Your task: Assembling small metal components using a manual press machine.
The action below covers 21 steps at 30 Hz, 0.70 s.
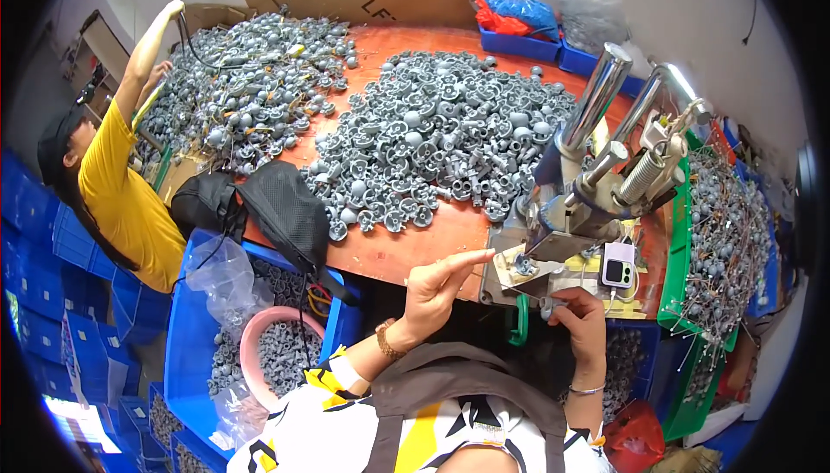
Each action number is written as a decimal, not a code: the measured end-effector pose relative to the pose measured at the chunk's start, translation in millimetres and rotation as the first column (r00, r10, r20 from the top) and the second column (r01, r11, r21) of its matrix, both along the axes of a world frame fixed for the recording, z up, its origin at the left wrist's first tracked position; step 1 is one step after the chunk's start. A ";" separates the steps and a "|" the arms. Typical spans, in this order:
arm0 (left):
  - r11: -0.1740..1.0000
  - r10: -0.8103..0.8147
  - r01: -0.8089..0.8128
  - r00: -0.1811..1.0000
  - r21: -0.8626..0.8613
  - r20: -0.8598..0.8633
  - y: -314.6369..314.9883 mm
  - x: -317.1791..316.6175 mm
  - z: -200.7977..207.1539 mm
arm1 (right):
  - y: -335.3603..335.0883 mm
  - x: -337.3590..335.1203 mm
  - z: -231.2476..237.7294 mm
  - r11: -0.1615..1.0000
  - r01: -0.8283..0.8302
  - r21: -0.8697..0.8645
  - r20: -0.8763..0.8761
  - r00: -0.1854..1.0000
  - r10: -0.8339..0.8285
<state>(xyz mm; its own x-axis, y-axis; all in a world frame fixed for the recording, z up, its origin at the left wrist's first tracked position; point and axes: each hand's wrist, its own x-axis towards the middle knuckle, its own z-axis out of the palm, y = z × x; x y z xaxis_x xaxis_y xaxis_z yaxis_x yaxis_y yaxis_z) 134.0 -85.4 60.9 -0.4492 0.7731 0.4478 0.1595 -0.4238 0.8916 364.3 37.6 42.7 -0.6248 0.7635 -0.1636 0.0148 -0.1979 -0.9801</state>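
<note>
grey plastic parts (432,149) heaped all over orange worktop (406,248), second pile (251,84) further back by coworker in yellow shirt (121,188). right hand (581,322) pinching small grey part (546,306) with thin wire, grip clamped on it, just below press base. left hand (437,287) fingers out straight, grip apart, index tip near grey part sitting in metal press fixture (524,263). press machine (596,162) with chrome posts behind. blue bin (186,317) with pink bowl (251,343) lower left, green crate (679,239) right.
</note>
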 end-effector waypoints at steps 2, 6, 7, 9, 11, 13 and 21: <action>1.000 -0.016 0.015 1.000 0.008 0.018 0.3 -1.8 -4.8 | 0.0 2.1 2.7 0.999 0.029 0.043 0.027 0.999 -0.031; 0.963 0.138 -0.207 0.928 -0.171 -0.345 3.6 -13.0 -16.9 | -0.4 -6.7 6.6 0.986 0.100 0.136 0.061 0.992 -0.109; 0.911 0.167 -0.364 0.758 -0.196 -0.631 4.2 -14.3 -15.0 | -1.8 -10.2 6.0 0.971 0.086 0.225 0.106 0.988 -0.112; 0.872 0.221 -0.475 0.599 -0.119 -0.770 1.8 1.8 -7.8 | -11.1 -20.0 2.7 0.944 0.038 0.328 0.127 0.988 -0.084; 0.882 0.208 -0.471 0.427 -0.020 -0.880 -1.6 11.7 -11.9 | -18.2 -30.4 8.6 0.900 -0.070 0.430 0.193 0.981 -0.016; 0.886 0.250 -0.462 0.412 0.036 -0.876 -3.0 21.5 -7.6 | -19.4 -35.3 6.4 0.878 -0.093 0.470 0.196 0.981 0.000; 0.790 0.541 -0.582 0.516 0.192 -0.664 -8.7 -5.0 2.9 | -13.9 -30.5 2.5 0.833 0.014 0.553 0.224 0.960 -0.165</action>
<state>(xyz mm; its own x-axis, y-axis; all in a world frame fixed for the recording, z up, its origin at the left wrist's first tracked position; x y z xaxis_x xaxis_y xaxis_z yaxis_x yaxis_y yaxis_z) 129.0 -94.1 63.8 -0.4004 0.4965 0.7702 0.8893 0.0079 0.4572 333.8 23.7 45.2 -0.5436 0.8257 0.1505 0.2842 0.3499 -0.8926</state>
